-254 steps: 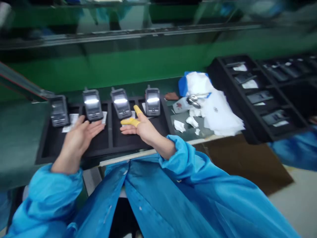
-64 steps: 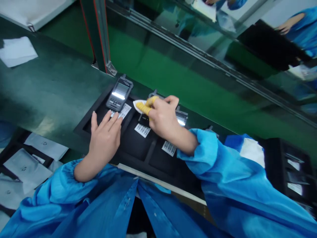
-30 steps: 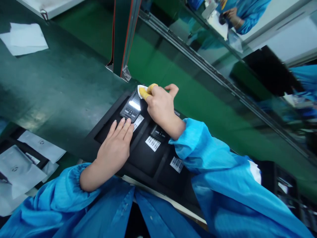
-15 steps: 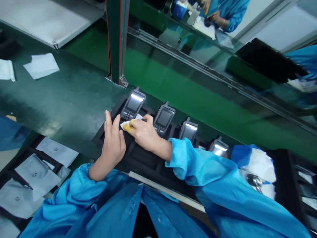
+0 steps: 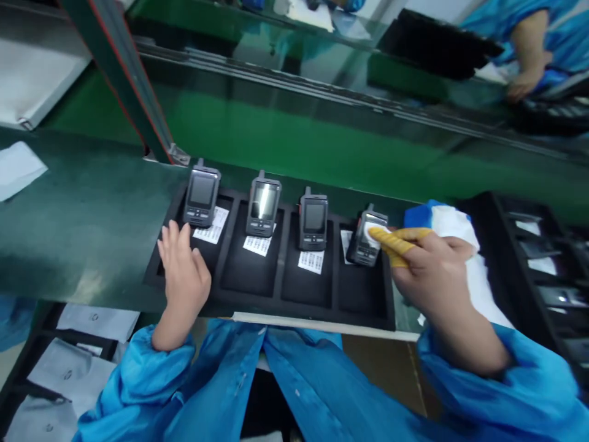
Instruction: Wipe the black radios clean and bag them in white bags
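My right hand (image 5: 432,267), with yellow finger cots on some fingers, presses a small white cloth (image 5: 373,233) against the screen of the rightmost handheld radio (image 5: 367,252). My left hand (image 5: 183,270) is open, fingers stretched out, over the left compartment of the black foam tray (image 5: 251,279). Nothing is in it, and its fingertips are just below the leftmost radio (image 5: 201,195). Two more radios, one with a glare on its screen (image 5: 264,205) and one with a dark screen (image 5: 313,220), rest along the tray's back edge. Printed label sheets (image 5: 311,261) lie under or beside the radios.
A blue and white packet (image 5: 448,218) lies right of the tray, before another black tray (image 5: 501,245) of devices. Grey pouches (image 5: 69,371) sit in a tray at lower left. A post (image 5: 133,80) rises behind; a co-worker's arm (image 5: 529,49) shows beyond the partition.
My right hand has moved from the left compartment to the rightmost radio. My left hand stays open at the tray's left end. The view has turned to the right.
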The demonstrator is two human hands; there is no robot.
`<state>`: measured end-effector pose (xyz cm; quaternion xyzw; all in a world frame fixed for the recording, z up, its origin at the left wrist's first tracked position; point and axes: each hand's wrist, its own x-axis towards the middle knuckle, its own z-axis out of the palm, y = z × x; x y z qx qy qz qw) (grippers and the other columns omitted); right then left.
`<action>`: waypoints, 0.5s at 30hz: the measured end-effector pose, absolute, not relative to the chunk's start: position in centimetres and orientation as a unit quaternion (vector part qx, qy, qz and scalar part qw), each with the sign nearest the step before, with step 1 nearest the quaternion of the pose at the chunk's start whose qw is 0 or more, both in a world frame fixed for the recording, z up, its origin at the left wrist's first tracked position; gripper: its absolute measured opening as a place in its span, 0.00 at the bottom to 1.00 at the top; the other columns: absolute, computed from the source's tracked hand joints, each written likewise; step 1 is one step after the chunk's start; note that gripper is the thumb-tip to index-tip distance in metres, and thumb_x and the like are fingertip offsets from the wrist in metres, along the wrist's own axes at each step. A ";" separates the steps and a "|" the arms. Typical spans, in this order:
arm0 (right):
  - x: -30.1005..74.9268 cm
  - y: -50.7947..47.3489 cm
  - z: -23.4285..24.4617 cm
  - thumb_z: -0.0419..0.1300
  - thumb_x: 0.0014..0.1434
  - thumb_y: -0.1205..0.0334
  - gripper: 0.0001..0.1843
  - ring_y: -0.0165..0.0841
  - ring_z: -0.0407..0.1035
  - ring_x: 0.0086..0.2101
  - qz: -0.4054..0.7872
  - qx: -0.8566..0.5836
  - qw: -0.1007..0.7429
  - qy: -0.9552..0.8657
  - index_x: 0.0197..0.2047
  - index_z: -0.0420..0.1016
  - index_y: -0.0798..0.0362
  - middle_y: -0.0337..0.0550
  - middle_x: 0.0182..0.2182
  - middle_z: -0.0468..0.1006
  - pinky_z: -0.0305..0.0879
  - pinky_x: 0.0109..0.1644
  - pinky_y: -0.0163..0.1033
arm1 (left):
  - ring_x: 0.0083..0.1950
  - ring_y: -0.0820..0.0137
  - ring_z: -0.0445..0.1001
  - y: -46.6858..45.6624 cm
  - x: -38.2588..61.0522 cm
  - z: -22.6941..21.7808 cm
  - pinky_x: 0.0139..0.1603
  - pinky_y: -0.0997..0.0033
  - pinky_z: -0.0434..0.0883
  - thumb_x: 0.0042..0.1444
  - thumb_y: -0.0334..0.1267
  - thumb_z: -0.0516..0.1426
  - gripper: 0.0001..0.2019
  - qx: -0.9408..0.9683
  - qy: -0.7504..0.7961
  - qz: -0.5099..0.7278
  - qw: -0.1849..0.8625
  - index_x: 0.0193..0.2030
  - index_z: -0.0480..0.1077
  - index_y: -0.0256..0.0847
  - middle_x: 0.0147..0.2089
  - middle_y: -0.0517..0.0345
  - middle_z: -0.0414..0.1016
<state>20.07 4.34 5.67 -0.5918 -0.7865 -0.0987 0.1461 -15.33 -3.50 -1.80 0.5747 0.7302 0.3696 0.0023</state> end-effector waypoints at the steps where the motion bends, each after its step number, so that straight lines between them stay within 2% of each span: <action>1: 21.6 3.7 5.6 0.53 0.55 0.65 0.16 0.41 0.71 0.35 -0.111 -0.629 0.139 -0.757 0.34 0.83 0.44 0.53 0.35 0.80 0.55 0.43 0.53 | 0.74 0.50 0.47 -3.5 -15.5 -1.7 0.70 0.36 0.50 0.65 0.32 0.45 0.25 0.580 0.730 0.362 0.006 0.69 0.54 0.33 0.71 0.29 0.54; 4: 25.2 1.4 5.5 0.54 0.53 0.64 0.14 0.42 0.71 0.34 -0.116 -0.719 0.083 -0.681 0.32 0.83 0.47 0.55 0.33 0.79 0.58 0.41 0.51 | 0.73 0.46 0.49 -3.6 -15.8 -1.2 0.68 0.32 0.53 0.65 0.32 0.47 0.27 0.596 0.726 0.343 0.005 0.70 0.53 0.34 0.71 0.29 0.54; 9: 26.8 -1.9 4.2 0.53 0.54 0.66 0.17 0.43 0.71 0.33 -0.018 -0.774 -0.035 -0.631 0.40 0.82 0.57 0.57 0.34 0.79 0.62 0.36 0.45 | 0.72 0.39 0.49 -3.3 -15.8 0.1 0.66 0.28 0.53 0.63 0.34 0.51 0.30 0.604 0.732 0.314 0.017 0.71 0.51 0.31 0.71 0.27 0.53; 13: 25.7 -3.1 1.5 0.51 0.55 0.71 0.18 0.41 0.72 0.32 0.055 -0.766 -0.061 -0.638 0.40 0.82 0.57 0.57 0.35 0.79 0.64 0.36 0.42 | 0.71 0.36 0.52 -2.9 -14.9 1.5 0.64 0.22 0.53 0.62 0.35 0.52 0.31 0.604 0.735 0.306 0.024 0.72 0.51 0.41 0.72 0.36 0.54; 15: 25.8 -3.4 0.7 0.53 0.54 0.72 0.17 0.39 0.74 0.32 0.091 -0.754 -0.057 -0.648 0.39 0.83 0.55 0.55 0.35 0.80 0.65 0.37 0.40 | 0.70 0.34 0.54 -2.8 -14.7 1.9 0.63 0.22 0.54 0.62 0.37 0.51 0.30 0.589 0.754 0.290 0.033 0.71 0.52 0.39 0.71 0.34 0.55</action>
